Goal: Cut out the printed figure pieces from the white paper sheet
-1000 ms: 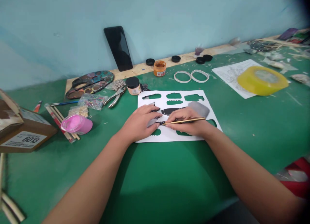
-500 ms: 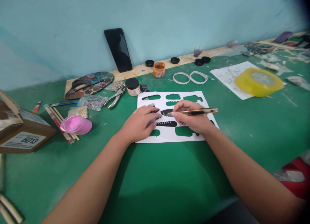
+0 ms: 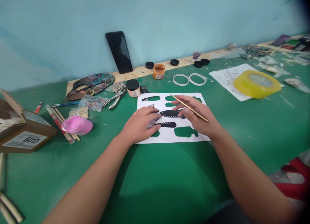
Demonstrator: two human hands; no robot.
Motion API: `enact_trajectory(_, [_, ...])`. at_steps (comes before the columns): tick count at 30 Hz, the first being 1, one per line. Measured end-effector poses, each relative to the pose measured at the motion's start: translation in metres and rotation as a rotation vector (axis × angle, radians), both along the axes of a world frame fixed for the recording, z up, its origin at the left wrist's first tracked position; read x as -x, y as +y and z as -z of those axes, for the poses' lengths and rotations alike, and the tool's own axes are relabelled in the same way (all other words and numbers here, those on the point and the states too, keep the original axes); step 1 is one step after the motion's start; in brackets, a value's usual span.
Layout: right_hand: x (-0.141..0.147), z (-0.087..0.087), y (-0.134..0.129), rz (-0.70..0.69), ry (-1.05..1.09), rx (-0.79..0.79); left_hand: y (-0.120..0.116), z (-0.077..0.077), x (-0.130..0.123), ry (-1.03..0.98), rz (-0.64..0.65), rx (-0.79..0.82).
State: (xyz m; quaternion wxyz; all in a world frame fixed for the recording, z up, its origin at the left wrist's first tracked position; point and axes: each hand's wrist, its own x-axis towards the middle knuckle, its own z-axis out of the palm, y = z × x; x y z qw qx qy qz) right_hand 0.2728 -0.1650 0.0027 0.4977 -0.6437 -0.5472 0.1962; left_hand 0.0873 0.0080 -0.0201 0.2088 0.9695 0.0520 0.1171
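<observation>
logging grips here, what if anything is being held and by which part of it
The right hand holds a slim gold-coloured tool around its middle. The left hand rests on the white sheet, with no grip on anything visible.

sheet (image 3: 167, 133) on table (image 3: 169, 172); box (image 3: 24, 133) left, phone (image 3: 118, 51) behind, tape (image 3: 256, 85) right

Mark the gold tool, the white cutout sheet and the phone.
Gold tool (image 3: 192, 110), head view: mid-shaft.
White cutout sheet (image 3: 167, 134), head view: bare paper between lower cutouts.
Phone (image 3: 119, 52), head view: middle of dark screen.
</observation>
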Motion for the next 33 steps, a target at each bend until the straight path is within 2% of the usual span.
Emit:
enact_trajectory(4, [-0.0042, 0.0069, 0.0023, 0.131, -0.093, -0.004, 0.0008, -0.0001, 0.0002, 0.01, 0.006, 0.013])
enact_trajectory(6, [-0.0062, 0.0081, 0.0031, 0.144, -0.087, -0.014, 0.0021, -0.0012, 0.0012, 0.019, 0.023, 0.014])
enact_trajectory(12, [-0.0062, 0.0037, 0.0039, 0.028, 0.19, -0.053, 0.0058, -0.0035, 0.0028, 0.041, 0.068, -0.001])
enact_trajectory(14, [-0.0048, 0.0011, 0.0041, 0.028, 0.314, -0.099, 0.0061, -0.0034, 0.0026, 0.05, 0.069, -0.001])
enact_trajectory(16, [-0.0035, -0.0008, 0.0046, 0.089, 0.365, -0.114, 0.006, -0.003, 0.0026, 0.056, 0.066, 0.002])
enact_trajectory(20, [-0.0037, 0.002, 0.0065, 0.247, 0.219, -0.042, 0.0052, -0.0025, 0.0031, 0.051, 0.058, 0.006])
enact_trajectory(27, [-0.0074, 0.0051, 0.0024, 0.226, -0.194, 0.12, 0.0055, -0.002, 0.0025, 0.056, 0.057, 0.008])
enact_trajectory(31, [-0.0028, 0.001, 0.0026, 0.201, -0.343, 0.267, 0.006, -0.0017, 0.0024, 0.051, 0.062, 0.007])
enact_trajectory(33, [-0.0003, 0.001, 0.0049, 0.164, -0.413, 0.275, 0.0059, -0.0023, 0.0025, 0.055, 0.067, 0.003])
